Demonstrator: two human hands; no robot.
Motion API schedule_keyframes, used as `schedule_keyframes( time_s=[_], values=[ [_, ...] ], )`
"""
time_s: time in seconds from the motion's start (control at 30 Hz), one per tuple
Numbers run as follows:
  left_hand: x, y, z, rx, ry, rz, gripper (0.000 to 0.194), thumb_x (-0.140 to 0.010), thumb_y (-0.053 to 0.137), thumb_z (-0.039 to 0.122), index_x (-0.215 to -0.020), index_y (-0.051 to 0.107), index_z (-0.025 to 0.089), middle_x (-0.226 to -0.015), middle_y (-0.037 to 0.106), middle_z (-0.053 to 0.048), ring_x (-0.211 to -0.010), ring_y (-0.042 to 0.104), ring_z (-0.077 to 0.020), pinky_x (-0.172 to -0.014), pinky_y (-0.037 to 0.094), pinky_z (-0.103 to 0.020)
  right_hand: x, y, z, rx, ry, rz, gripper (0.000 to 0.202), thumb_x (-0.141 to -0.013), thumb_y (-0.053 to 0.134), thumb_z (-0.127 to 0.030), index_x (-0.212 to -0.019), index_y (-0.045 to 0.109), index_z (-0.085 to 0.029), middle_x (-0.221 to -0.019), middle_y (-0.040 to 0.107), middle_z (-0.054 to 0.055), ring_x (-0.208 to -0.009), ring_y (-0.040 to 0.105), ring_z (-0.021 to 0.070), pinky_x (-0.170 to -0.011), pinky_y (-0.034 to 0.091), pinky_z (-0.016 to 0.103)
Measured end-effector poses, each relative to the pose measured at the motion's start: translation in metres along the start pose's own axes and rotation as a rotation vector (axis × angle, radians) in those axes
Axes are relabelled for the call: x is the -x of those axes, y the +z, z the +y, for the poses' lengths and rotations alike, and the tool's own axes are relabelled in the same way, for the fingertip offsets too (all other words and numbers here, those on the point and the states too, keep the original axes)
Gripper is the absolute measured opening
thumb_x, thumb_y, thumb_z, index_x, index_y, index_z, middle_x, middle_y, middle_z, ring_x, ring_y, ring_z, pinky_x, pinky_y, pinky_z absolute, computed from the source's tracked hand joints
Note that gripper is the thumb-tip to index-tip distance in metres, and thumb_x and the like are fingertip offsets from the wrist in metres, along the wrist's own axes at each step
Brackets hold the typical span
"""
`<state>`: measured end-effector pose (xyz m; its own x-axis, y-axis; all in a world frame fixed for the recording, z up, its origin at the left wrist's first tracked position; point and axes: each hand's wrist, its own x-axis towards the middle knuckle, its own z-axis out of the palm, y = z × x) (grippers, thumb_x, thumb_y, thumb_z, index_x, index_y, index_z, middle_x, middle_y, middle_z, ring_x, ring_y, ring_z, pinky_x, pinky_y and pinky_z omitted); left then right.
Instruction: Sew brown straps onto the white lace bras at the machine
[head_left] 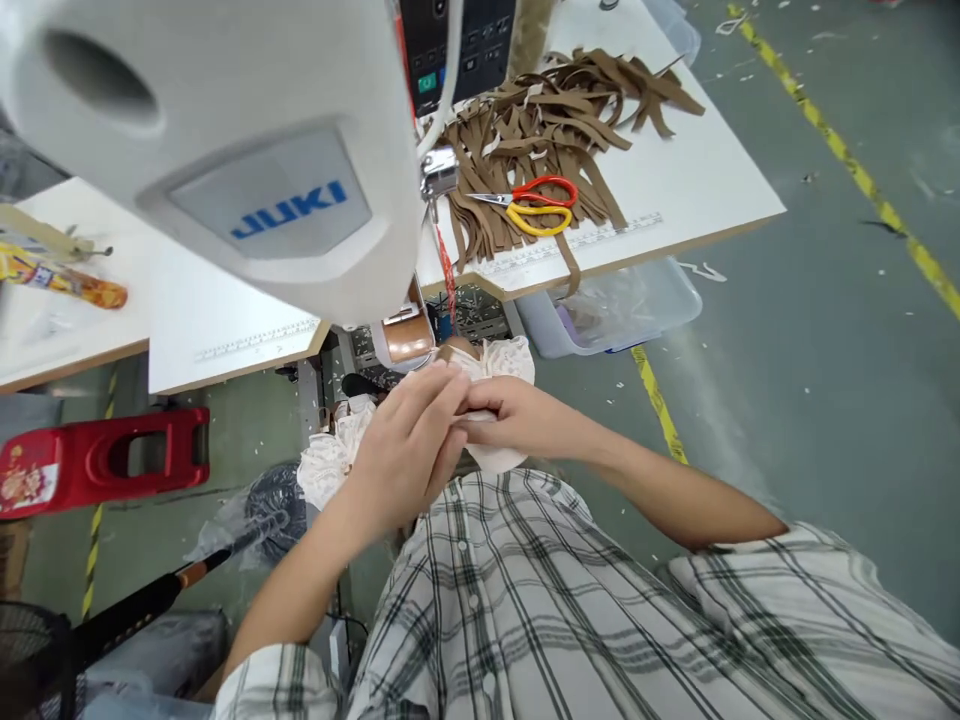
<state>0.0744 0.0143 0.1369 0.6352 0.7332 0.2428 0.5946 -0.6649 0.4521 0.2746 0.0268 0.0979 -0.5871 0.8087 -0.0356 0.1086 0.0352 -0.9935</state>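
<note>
Both hands meet in front of the body, just below the head of the white sewing machine point(285, 190). My left hand point(411, 432) lies over the white ruffled fabric point(514, 362), its fingers close together and touching the right hand. My right hand point(510, 415) is closed on the same fabric, with thumb and fingers pressed together. Part of the fabric hangs under the right hand, and another ruffled part point(330, 455) spreads out left of the left hand. The fingertips partly overlap and hide what lies between them.
Scissors with red and yellow handles point(544, 205) lie by a pile of brown strips point(555, 125) on the white table point(720, 190). A clear plastic bin point(652, 305) sits below its edge. At the left are a red stool point(165, 450) and a black fan point(34, 650).
</note>
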Motion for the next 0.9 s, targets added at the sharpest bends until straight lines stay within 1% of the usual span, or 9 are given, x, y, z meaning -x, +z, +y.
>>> schedule_keyframes(
  time_s=[0.07,0.13,0.23,0.33,0.43,0.5,0.67,0.83,0.9],
  values=[
    [-0.004,0.008,-0.009,-0.039,-0.152,-0.136,0.034,-0.098,0.042,0.033,-0.085,0.068,0.016,-0.089,0.073,-0.013,-0.095,0.068,-0.0249,-0.094,0.051,-0.044,-0.001,0.001,0.001,0.401,-0.122,0.061,0.022,-0.094,0.054,-0.027,-0.081,0.069,-0.018,-0.078,0.066,0.004,-0.073,0.057,0.0156,-0.066,0.040,0.028],
    [-0.003,0.019,-0.019,0.122,-0.423,-0.188,0.047,-0.098,0.039,0.043,-0.068,0.063,0.017,-0.062,0.064,-0.008,-0.071,0.067,-0.0216,-0.080,0.053,-0.040,-0.004,0.003,0.008,0.744,-0.213,0.164,0.028,-0.096,0.049,-0.025,-0.077,0.069,-0.018,-0.073,0.064,0.005,-0.070,0.054,0.0163,-0.064,0.036,0.030],
    [0.004,0.037,-0.030,0.801,-0.730,-0.272,0.047,-0.095,0.043,0.053,-0.076,0.065,0.016,-0.058,0.060,-0.003,-0.061,0.063,-0.0175,-0.070,0.054,-0.034,-0.008,0.003,0.025,0.973,-0.362,0.268,0.029,-0.098,0.047,-0.024,-0.081,0.070,-0.021,-0.071,0.064,0.004,-0.068,0.052,0.0168,-0.064,0.034,0.032],
    [0.009,0.048,-0.033,1.278,-0.845,-0.212,0.038,-0.088,0.057,0.053,-0.082,0.063,0.016,-0.059,0.054,0.003,-0.056,0.057,-0.0122,-0.070,0.054,-0.032,-0.010,0.003,0.039,0.955,-0.484,0.318,0.022,-0.097,0.049,-0.021,-0.096,0.071,-0.022,-0.085,0.070,0.005,-0.079,0.059,0.0181,-0.072,0.041,0.034],
    [0.012,0.052,-0.029,1.259,-0.838,-0.049,0.035,-0.087,0.061,0.051,-0.081,0.061,0.016,-0.069,0.057,0.002,-0.063,0.057,-0.0102,-0.069,0.052,-0.027,-0.006,0.006,0.043,0.824,-0.430,0.467,0.022,-0.093,0.056,-0.023,-0.112,0.067,-0.022,-0.107,0.069,0.009,-0.100,0.062,0.0221,-0.087,0.047,0.038],
    [0.014,0.052,-0.026,1.176,-0.778,-0.017,0.035,-0.090,0.058,0.050,-0.081,0.061,0.016,-0.078,0.062,-0.001,-0.070,0.059,-0.0111,-0.069,0.051,-0.025,-0.004,0.010,0.043,0.755,-0.367,0.536,0.024,-0.091,0.062,-0.030,-0.113,0.067,-0.021,-0.105,0.068,0.009,-0.099,0.062,0.0227,-0.086,0.050,0.038],
    [0.018,0.051,-0.024,0.989,-0.707,0.034,0.034,-0.095,0.052,0.046,-0.084,0.065,0.017,-0.076,0.064,-0.002,-0.069,0.059,-0.0116,-0.064,0.049,-0.022,-0.005,0.018,0.044,0.732,-0.311,0.477,0.019,-0.094,0.061,-0.033,-0.105,0.072,-0.023,-0.094,0.071,0.006,-0.089,0.065,0.0191,-0.077,0.051,0.033],
    [0.014,0.053,-0.026,0.892,-0.723,0.048,0.039,-0.097,0.048,0.047,-0.076,0.061,0.017,-0.072,0.065,-0.002,-0.064,0.058,-0.0116,-0.059,0.045,-0.022,-0.009,0.029,0.044,0.813,-0.383,0.553,0.015,-0.095,0.059,-0.026,-0.091,0.074,-0.023,-0.085,0.073,0.003,-0.081,0.065,0.0162,-0.074,0.049,0.030],
    [0.013,0.054,-0.031,0.816,-0.746,0.051,0.041,-0.094,0.052,0.050,-0.070,0.058,0.017,-0.066,0.063,-0.001,-0.060,0.056,-0.0118,-0.057,0.043,-0.022,-0.009,0.030,0.048,0.838,-0.432,0.525,0.018,-0.096,0.057,-0.024,-0.086,0.073,-0.022,-0.084,0.073,0.003,-0.081,0.065,0.0158,-0.074,0.049,0.029]
  ],
)
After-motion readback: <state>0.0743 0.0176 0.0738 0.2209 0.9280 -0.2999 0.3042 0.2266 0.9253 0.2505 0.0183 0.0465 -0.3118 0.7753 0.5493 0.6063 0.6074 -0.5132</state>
